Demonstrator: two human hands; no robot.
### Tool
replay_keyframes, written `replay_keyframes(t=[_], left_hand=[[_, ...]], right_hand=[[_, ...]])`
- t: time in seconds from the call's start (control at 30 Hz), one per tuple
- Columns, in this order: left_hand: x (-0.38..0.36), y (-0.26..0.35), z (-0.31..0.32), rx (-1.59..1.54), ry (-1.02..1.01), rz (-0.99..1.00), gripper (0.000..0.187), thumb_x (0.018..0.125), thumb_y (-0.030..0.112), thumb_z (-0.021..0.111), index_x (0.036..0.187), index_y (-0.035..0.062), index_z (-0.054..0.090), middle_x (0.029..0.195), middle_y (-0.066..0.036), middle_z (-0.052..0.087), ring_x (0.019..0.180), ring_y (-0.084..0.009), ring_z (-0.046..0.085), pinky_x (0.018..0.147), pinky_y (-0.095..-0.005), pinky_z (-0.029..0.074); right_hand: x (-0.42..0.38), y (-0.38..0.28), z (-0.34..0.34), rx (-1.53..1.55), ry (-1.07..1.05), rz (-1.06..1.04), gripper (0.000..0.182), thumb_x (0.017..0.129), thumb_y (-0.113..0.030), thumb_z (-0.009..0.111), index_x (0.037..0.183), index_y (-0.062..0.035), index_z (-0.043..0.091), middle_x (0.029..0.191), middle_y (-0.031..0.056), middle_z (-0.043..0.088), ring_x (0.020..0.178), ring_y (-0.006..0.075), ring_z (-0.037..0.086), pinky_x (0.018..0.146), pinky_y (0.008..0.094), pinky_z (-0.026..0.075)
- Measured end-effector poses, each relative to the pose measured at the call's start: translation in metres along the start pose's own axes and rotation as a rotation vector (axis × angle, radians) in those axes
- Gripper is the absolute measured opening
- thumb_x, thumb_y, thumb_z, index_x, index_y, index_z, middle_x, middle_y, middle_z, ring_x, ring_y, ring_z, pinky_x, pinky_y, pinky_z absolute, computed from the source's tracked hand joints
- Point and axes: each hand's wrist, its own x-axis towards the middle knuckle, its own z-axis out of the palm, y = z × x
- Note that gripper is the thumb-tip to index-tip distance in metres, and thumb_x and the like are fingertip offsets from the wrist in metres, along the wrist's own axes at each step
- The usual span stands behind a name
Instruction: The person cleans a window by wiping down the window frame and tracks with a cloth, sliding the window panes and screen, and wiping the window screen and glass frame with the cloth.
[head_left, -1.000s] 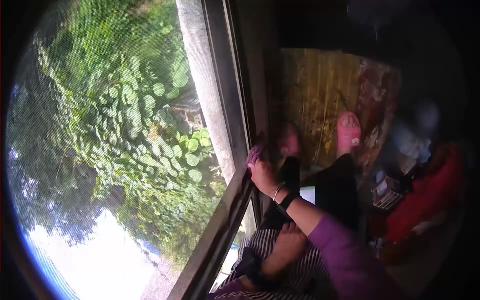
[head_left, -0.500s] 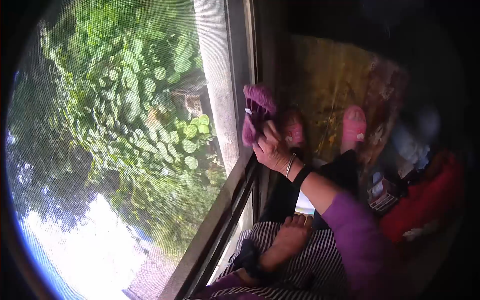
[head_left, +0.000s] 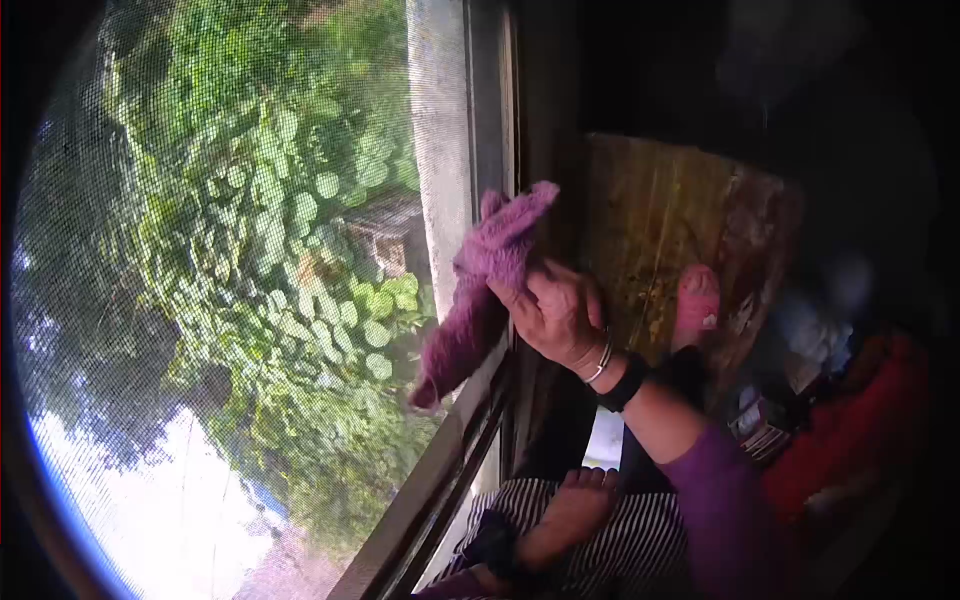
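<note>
A fuzzy purple cloth (head_left: pixel 490 250) hangs against the window frame and screen, its lower part draped down to the left. My right hand (head_left: pixel 560 315) has its fingers closed on the cloth's right edge. A metal bracelet and a black band circle that wrist. Low in the view, my left hand (head_left: pixel 580 510) rests in front of the striped garment (head_left: pixel 640 530), fingers loosely apart and nothing visible in them. Its palm side is hidden.
The window screen (head_left: pixel 250 300) fills the left side, with green plants behind it. A window rail (head_left: pixel 430 470) runs diagonally below the cloth. A foot in a pink sandal (head_left: pixel 698 300) stands on the brown floor. Red fabric (head_left: pixel 860 430) and a small box (head_left: pixel 760 425) lie at right.
The purple cloth has swung out and now spreads down and left over the window frame. My right hand sits slightly lower and to the right in the view, still holding it.
</note>
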Motion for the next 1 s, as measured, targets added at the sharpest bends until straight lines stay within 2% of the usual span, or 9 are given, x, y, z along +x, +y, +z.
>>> replay_keyframes(t=[0.17, 0.23, 0.27, 0.33, 0.4, 0.6, 0.67, 0.8, 1.0], left_hand=[[-0.002, -0.002, 0.008, -0.049, 0.056, -0.038, 0.034, 0.077, 0.017, 0.051, 0.108, 0.0022, 0.05, 0.09, -0.013, 0.056, 0.087, -0.0263, 0.057, 0.076, -0.0373, 0.044], [-0.001, -0.001, 0.005, -0.002, 0.09, -0.053, 0.03, 0.077, 0.017, 0.052, 0.103, 0.0008, 0.052, 0.086, -0.013, 0.056, 0.084, -0.0254, 0.056, 0.075, -0.0359, 0.042], [-0.002, -0.001, 0.005, -0.017, 0.124, -0.053, 0.028, 0.077, 0.016, 0.051, 0.101, 0.0011, 0.052, 0.085, -0.012, 0.055, 0.082, -0.0248, 0.055, 0.074, -0.0351, 0.041], [-0.002, 0.004, 0.01, -0.074, 0.122, -0.077, 0.025, 0.077, 0.015, 0.051, 0.098, 0.0016, 0.053, 0.084, -0.011, 0.054, 0.081, -0.0249, 0.054, 0.074, -0.0344, 0.041], [0.0, -0.001, 0.009, -0.059, 0.116, -0.083, 0.025, 0.077, 0.014, 0.051, 0.098, 0.0012, 0.052, 0.083, -0.011, 0.054, 0.082, -0.0251, 0.055, 0.075, -0.0344, 0.041], [-0.017, 0.003, 0.001, -0.435, 0.536, -0.15, 0.025, 0.074, 0.008, 0.056, 0.097, -0.0001, 0.054, 0.092, -0.016, 0.058, 0.084, -0.0343, 0.057, 0.076, -0.0431, 0.045], [-0.046, 0.0, -0.007, -0.483, 0.396, -0.2, 0.022, 0.076, 0.008, 0.056, 0.096, -0.0009, 0.055, 0.096, -0.017, 0.058, 0.082, -0.0331, 0.058, 0.073, -0.042, 0.046], [-0.116, -0.006, 0.003, -0.594, 0.063, -0.381, 0.02, 0.079, 0.01, 0.055, 0.096, -0.0014, 0.056, 0.101, -0.017, 0.058, 0.08, -0.0309, 0.059, 0.07, -0.04, 0.048], [-0.19, -0.024, 0.051, -0.83, 0.288, -0.631, 0.021, 0.081, 0.012, 0.054, 0.098, -0.001, 0.056, 0.101, -0.015, 0.058, 0.08, -0.0287, 0.059, 0.068, -0.0385, 0.048]], right_hand=[[0.087, 0.057, 0.035, -0.218, 0.304, -0.335, 0.011, 0.076, -0.007, 0.059, 0.076, -0.0026, 0.048, 0.073, 0.0172, 0.051, 0.066, 0.037, 0.052, 0.059, 0.0424, 0.044], [0.04, 0.065, 0.062, -0.372, 0.267, -0.14, 0.012, 0.074, -0.008, 0.059, 0.074, -0.0039, 0.047, 0.071, 0.017, 0.051, 0.066, 0.036, 0.053, 0.057, 0.0421, 0.043], [0.017, 0.051, 0.052, -0.693, 0.043, -0.262, 0.013, 0.076, -0.008, 0.059, 0.073, -0.0043, 0.047, 0.066, 0.0163, 0.051, 0.064, 0.0349, 0.053, 0.056, 0.0427, 0.041], [-0.062, 0.034, 0.063, -0.241, 0.04, -0.1, 0.012, 0.074, -0.005, 0.058, 0.07, -0.0032, 0.047, 0.067, 0.0176, 0.052, 0.065, 0.0357, 0.053, 0.057, 0.045, 0.041], [-0.094, 0.023, 0.044, -0.199, -0.289, 0.064, 0.005, 0.069, -0.004, 0.056, 0.07, -0.0021, 0.051, 0.072, 0.0178, 0.053, 0.074, 0.0369, 0.053, 0.07, 0.0447, 0.043], [-0.072, -0.049, -0.022, -0.256, -0.457, -0.109, 0.024, 0.061, -0.006, 0.054, 0.083, 0.0026, 0.058, 0.097, 0.0217, 0.055, 0.103, 0.0437, 0.047, 0.099, 0.0505, 0.029], [-0.073, -0.088, -0.021, 0.083, -0.458, -0.066, 0.036, 0.063, -0.008, 0.055, 0.097, 0.0017, 0.061, 0.115, 0.0262, 0.05, 0.11, 0.0452, 0.044, 0.099, 0.0503, 0.031], [-0.086, -0.199, 0.017, 0.454, -0.582, -0.345, 0.035, 0.072, -0.029, 0.06, 0.099, -0.0057, 0.062, 0.105, 0.0149, 0.059, 0.098, 0.034, 0.057, 0.092, 0.0491, 0.042], [-0.112, -0.271, 0.084, 0.666, -0.424, -0.457, 0.038, 0.071, -0.026, 0.064, 0.103, -0.005, 0.06, 0.104, 0.0154, 0.059, 0.093, 0.031, 0.059, 0.087, 0.046, 0.047]])
